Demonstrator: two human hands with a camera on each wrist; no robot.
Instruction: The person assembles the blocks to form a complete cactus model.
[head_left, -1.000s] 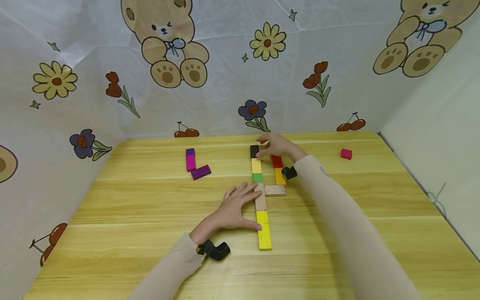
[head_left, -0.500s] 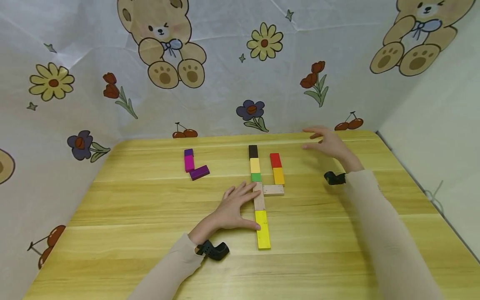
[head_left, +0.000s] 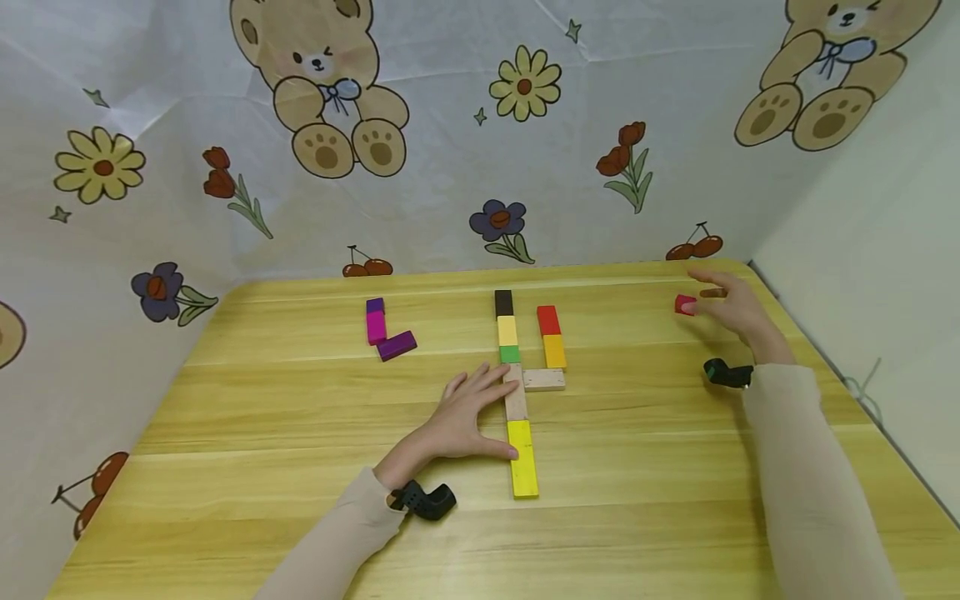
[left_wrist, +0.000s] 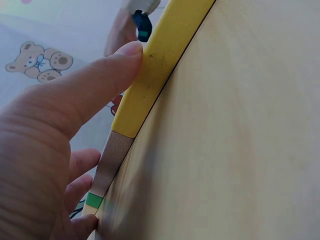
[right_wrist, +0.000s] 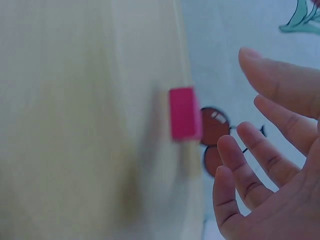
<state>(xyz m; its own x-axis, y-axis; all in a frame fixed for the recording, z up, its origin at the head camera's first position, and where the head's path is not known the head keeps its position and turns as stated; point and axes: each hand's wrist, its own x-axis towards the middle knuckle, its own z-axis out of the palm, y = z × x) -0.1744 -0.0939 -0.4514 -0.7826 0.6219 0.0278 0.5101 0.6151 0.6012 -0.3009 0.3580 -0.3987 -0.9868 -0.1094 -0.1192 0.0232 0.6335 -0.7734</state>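
Note:
My left hand (head_left: 459, 423) lies with spread fingers along a column of blocks. Its thumb touches a long yellow block (head_left: 523, 467), and its fingertips rest at a plain wooden block (head_left: 515, 406). Above these, the column continues with a green block (head_left: 509, 354), a cream block (head_left: 507, 331) and a black block (head_left: 503, 302). At the far right my right hand (head_left: 738, 312) hovers by a small pink-red block (head_left: 681, 302). In the right wrist view its fingers are parted, and a gap separates them from the pink-red block (right_wrist: 184, 114).
A second plain wooden block (head_left: 544, 380) juts right from the column, with an orange block (head_left: 554, 351) and a red block (head_left: 549, 320) above it. To the left lie a violet block (head_left: 375, 306), a magenta block (head_left: 376, 328) and a slanted purple block (head_left: 397, 345). A patterned cloth hangs behind.
My right hand has moved right, from the black block at the column's top to the pink-red block. My left hand stays at the column. The view has shifted slightly.

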